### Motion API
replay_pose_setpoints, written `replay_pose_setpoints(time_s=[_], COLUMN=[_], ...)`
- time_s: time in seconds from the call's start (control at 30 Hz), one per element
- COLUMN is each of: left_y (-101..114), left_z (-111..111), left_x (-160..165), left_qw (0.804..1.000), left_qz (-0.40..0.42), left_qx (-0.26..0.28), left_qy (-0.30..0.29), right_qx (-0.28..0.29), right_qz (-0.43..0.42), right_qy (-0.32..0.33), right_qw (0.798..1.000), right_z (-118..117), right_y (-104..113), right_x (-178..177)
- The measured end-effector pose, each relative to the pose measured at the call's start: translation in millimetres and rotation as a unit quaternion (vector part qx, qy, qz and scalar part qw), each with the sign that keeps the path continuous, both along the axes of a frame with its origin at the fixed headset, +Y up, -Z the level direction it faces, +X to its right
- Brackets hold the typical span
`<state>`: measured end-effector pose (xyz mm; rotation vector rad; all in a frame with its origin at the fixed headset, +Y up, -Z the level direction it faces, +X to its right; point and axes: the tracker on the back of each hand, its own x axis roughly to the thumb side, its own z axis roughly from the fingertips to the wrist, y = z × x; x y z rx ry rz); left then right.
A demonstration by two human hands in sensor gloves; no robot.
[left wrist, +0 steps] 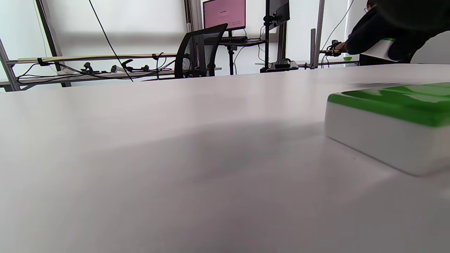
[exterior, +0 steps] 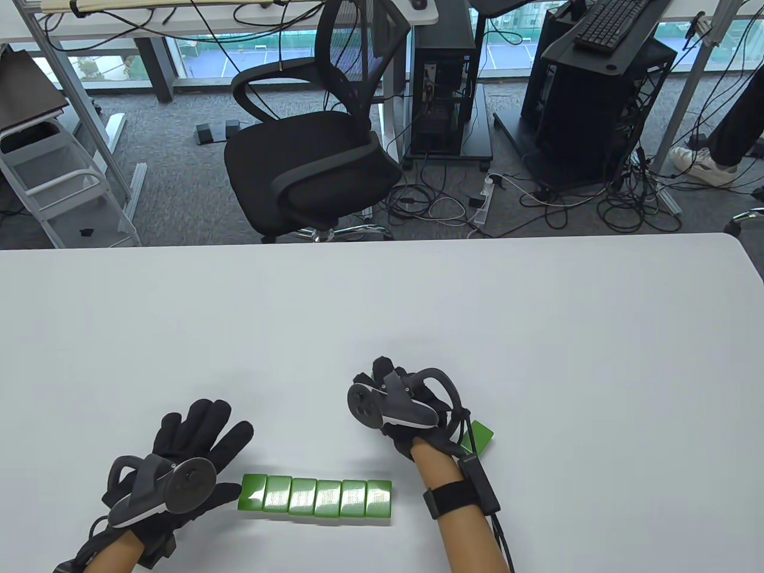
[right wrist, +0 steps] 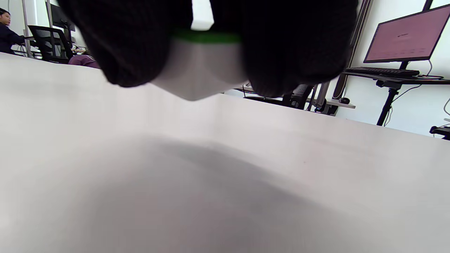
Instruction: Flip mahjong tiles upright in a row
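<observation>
Six green-backed mahjong tiles [exterior: 315,496] lie flat, green side up, edge to edge in one row near the bottom of the table view, running from 9 o'clock to 3 o'clock on the white table [exterior: 382,310]. The left wrist view catches the end tile [left wrist: 390,123] of that row close up: green top, white body, lying flat on the tabletop. At the 9 o'clock end of the row rests the left hand [exterior: 179,471], palm down, fingers [exterior: 206,427] spread apart and pointing toward 1 o'clock, holding nothing; its thumb side sits just beside the first tile, though contact cannot be told. Toward 2 o'clock from the row's other end is the right hand [exterior: 406,412], curled closed around a single tile [right wrist: 202,70] that is lifted off the table (the right wrist view shows its white body and a green edge pinched between two dark gloved fingertips [right wrist: 130,45], with a shadow below). One more green tile [exterior: 479,437] lies at 4 o'clock of the right hand, partly hidden by the wrist. Beyond the table, at 12 o'clock, stands a black office chair [exterior: 310,155].
</observation>
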<state>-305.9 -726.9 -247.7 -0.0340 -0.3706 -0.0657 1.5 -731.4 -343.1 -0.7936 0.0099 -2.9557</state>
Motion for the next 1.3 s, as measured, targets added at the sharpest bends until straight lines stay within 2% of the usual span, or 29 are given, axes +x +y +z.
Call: replay_pose_setpoints(time_s=[0.2,0.37,0.53,0.77,1.3], left_y=[-2.6,-3.3,-3.1,-1.2,-1.8], left_z=[2.2,2.9,3.8,4.9,4.0], left_x=[3.2,4.1,4.0,3.0,0.4], left_qw=[1.000,1.000,1.000,1.000,1.000], left_qz=[-0.010,-0.014,-0.017,-0.012,-0.009], left_qx=[0.001,0.003,0.003,0.012,0.009], left_qy=[-0.007,-0.008,-0.005,-0.004,0.001], right_qx=[-0.028,-0.063,-0.068,-0.093,-0.062], right_qz=[0.003,0.025,0.059,0.069,0.074], right_qy=[0.025,0.043,0.066,0.079,0.077], right_qw=[0.999,0.997,0.994,0.990,0.992], right_z=[47.0,83.3,106.8,121.0,122.5], right_y=[7.2,-0.3,-8.9,-20.2,-31.2], right_x=[27.1,37.5,34.9,25.7,22.5])
